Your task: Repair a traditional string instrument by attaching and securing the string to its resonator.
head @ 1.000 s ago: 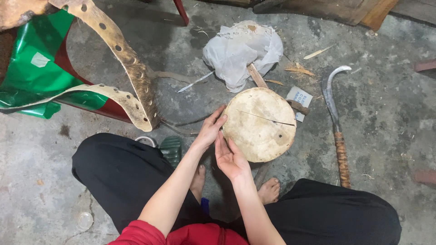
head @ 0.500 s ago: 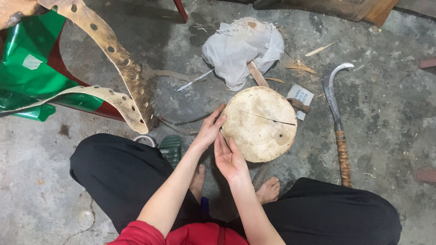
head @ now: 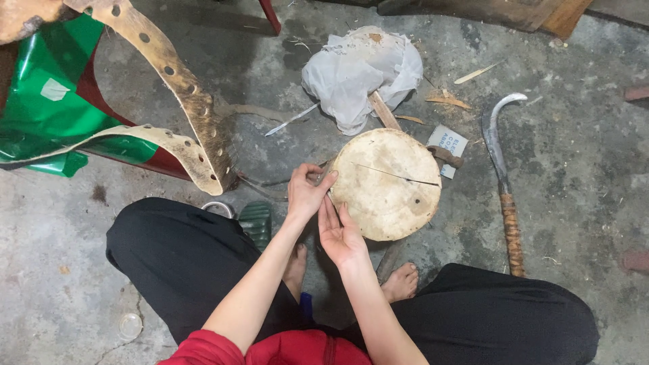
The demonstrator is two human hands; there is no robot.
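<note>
The person sits on the grey concrete floor (head: 81, 270), knees spread in black trousers, bare feet tucked in, so the work lies between the legs within easy reach.

The right hand (head: 341, 233) lies palm up at the near-left edge of the one round pale hide-covered disc (head: 387, 184). Its fingers are loosely extended and spread; they appear to touch the rim and grip nothing, apparently steadying the disc from below.

The left hand (head: 307, 192) sits at the disc's left rim, fingers curled inward, seemingly pinching the edge or something small there; what exactly they hold cannot be told.

The disc lies flat on the floor, centre frame, with one dark line across its face and one small hole near its right side.

Just beyond the disc: one wooden stick (head: 384, 111) runs under it. To the right, well apart, lies one curved sickle with a wrapped handle (head: 503, 176).

Farther off: one crumpled white cloth (head: 358, 67). At far left, two perforated hide strips (head: 169, 67) overlie one green and red sheet (head: 40, 108).
</note>
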